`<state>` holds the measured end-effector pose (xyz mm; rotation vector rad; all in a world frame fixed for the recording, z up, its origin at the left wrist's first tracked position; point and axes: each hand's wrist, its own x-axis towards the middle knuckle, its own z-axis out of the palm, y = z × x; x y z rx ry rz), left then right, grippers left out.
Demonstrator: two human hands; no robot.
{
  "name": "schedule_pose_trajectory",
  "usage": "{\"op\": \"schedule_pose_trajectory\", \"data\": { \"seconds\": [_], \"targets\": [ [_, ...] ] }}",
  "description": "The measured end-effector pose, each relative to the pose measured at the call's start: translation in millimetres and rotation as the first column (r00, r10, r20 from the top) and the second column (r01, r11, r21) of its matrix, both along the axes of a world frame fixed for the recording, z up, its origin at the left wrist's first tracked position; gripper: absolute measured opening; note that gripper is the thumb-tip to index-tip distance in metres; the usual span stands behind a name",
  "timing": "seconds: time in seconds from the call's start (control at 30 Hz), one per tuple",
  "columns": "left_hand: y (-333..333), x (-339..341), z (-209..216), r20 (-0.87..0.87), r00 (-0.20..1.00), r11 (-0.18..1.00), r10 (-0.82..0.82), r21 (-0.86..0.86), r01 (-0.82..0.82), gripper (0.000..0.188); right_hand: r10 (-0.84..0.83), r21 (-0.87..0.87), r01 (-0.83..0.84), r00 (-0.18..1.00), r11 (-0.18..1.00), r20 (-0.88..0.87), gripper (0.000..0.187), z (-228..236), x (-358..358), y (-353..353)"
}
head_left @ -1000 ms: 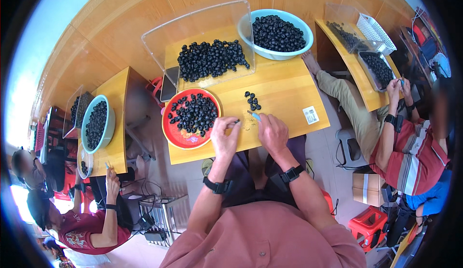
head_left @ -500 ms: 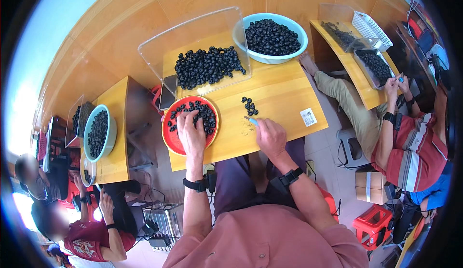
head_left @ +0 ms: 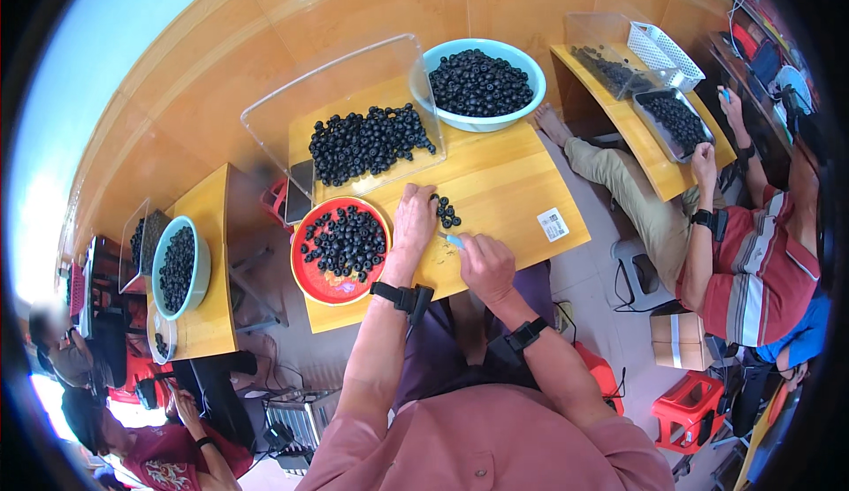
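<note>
grips blue-handled tool [head_left: 455,242] in right hand [head_left: 488,266] near front edge of desk [head_left: 500,186]; has left hand [head_left: 414,221] beside loose black beads [head_left: 447,212], cannot tell if gripping any.

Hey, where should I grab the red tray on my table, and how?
I'd grip the red tray by its yellow-edged rim, coming from the near left: that side faces away from the clear box and your left hand. The rim runs round outside the loose black pieces, so keep it level.
</note>
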<state>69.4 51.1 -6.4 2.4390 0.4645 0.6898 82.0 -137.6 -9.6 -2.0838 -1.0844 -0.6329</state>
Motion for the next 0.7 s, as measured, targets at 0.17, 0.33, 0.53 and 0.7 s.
{"op": "schedule_pose_trajectory", "data": {
  "seconds": [0.17, 0.33, 0.53, 0.7],
  "targets": [
    [-2.8, -2.7, 1.2, -0.011, 0.999, 0.999, 0.033, -0.039, -0.033, 0.021, 0.038, 0.066, -0.037, 0.999, 0.997, -0.013, 0.018, -3.2, 1.0, 1.3],
    [-19.9, -20.0, 10.1, 0.003, 0.995, 0.983, 0.102, -0.157, -0.1, 0.02, 0.04, 0.057, -0.039, 0.999, 0.998, -0.014, 0.017, -4.2, 2.8, -1.4],
    [-41.3, -57.4, -5.9, 0.073, 0.976, 0.815, 0.205, -0.566, -0.128, 0.022, 0.044, 0.035, -0.043, 0.999, 0.998, -0.023, 0.015, 0.1, 0.4, 0.5],
    [-58.0, -71.7, -8.5, 0.125, 0.97, 0.86, 0.208, -0.495, -0.121, 0.021, 0.037, 0.031, -0.037, 0.999, 0.999, -0.013, 0.015, 2.9, -0.1, -0.4]
  ]
}}
